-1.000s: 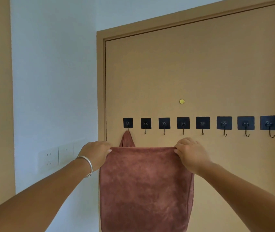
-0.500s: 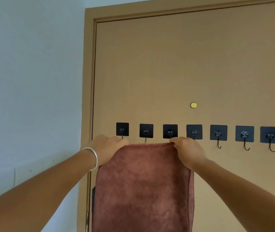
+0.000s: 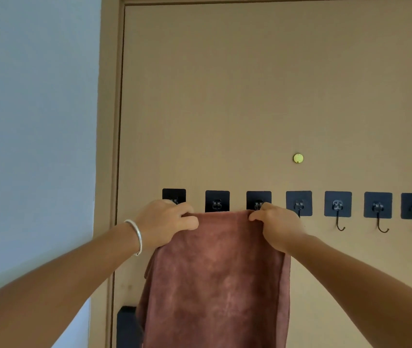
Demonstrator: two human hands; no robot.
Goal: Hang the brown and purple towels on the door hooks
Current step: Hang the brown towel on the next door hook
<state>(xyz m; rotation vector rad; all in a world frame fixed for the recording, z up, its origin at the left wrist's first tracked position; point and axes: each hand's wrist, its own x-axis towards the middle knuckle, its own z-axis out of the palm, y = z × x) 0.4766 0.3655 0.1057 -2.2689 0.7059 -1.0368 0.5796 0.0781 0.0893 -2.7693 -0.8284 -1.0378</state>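
Note:
The brown towel (image 3: 220,277) hangs flat against the tan door (image 3: 262,96), its top edge level with the bottom of a row of black adhesive hooks (image 3: 338,204). My left hand (image 3: 166,223) grips the towel's top left corner just under the leftmost hook (image 3: 174,195). My right hand (image 3: 279,228) pinches the top right corner at the third hook (image 3: 258,200). The second hook (image 3: 217,200) shows above the edge between my hands. Whether the towel is caught on any hook is hidden. No purple towel is in view.
Hooks to the right of my hands hang bare. A small brass peephole (image 3: 298,158) sits above the row. The door frame (image 3: 107,146) and a pale wall (image 3: 34,121) lie to the left. A black object (image 3: 127,325) shows low beside the towel.
Both hands have lifted the towel's top edge up to the hook row, and the view has moved closer to the door. My right hand now sits at the third hook.

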